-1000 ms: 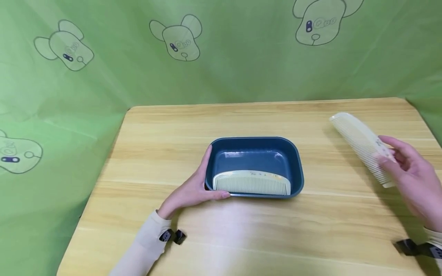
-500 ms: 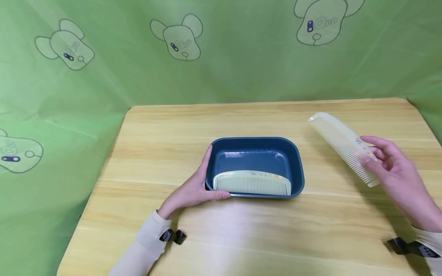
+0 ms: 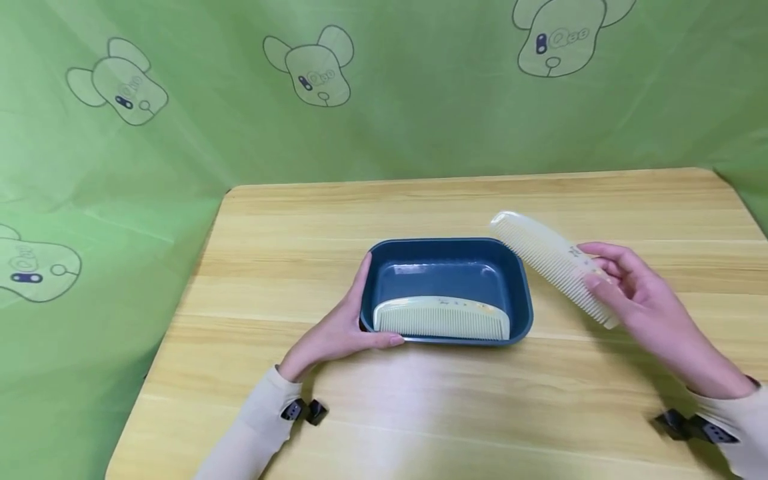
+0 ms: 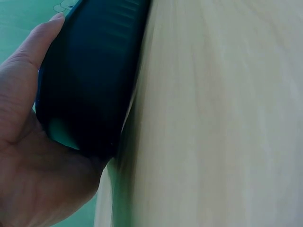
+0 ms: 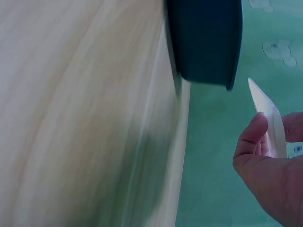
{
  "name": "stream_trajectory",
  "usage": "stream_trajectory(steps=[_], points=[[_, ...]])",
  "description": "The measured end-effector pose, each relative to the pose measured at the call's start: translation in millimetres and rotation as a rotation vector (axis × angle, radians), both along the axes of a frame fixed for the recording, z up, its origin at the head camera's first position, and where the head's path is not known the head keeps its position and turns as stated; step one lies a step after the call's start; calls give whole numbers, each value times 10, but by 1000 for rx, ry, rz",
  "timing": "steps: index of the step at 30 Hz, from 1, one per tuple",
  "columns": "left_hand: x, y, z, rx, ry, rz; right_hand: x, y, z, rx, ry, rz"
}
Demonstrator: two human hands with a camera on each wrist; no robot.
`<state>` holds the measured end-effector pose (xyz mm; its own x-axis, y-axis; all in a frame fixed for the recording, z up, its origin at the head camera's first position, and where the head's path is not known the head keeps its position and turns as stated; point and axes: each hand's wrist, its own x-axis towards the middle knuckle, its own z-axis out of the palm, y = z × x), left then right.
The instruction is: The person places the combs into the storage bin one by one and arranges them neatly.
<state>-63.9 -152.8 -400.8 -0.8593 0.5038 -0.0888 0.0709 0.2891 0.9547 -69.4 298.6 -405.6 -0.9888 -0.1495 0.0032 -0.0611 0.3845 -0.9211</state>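
A dark blue rectangular plastic basin (image 3: 521,320) stands on the wooden table. My left hand (image 3: 342,331) holds its near left corner, thumb along the near rim and fingers against the left wall. Inside, a pale cream comb (image 3: 441,320) leans along the near wall, teeth down. My right hand (image 3: 636,293) pinches a second pale comb (image 3: 549,257) by its right end, thumb on the near face. This comb slants up to the left, and its far tip overlaps the basin's far right corner in the head view. In the right wrist view, the held comb (image 5: 272,120) appears edge-on.
The light wooden tabletop (image 3: 288,267) has rounded far corners. A green cloth (image 3: 420,133) printed with cartoon animal heads hangs behind and along the left side. Small black devices (image 3: 303,411) are strapped to both wrists.
My right hand has carried the comb leftward across the table, bringing its tip to the basin's right side. The left hand, the basin and the comb inside have stayed in place.
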Motion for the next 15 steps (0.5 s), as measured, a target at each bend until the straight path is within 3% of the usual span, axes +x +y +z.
stream_trajectory(steps=[2, 9, 15], points=[[-7, -5, -35, -4, 3, 2, -14, -70, 5, -15, 16, 30], [-75, -75, -353, -27, 45, 6, -25, -246, 19, -53, 57, 106], [-100, -113, -395, -22, 58, 6, -26, -374, 47, -6, 53, 110]])
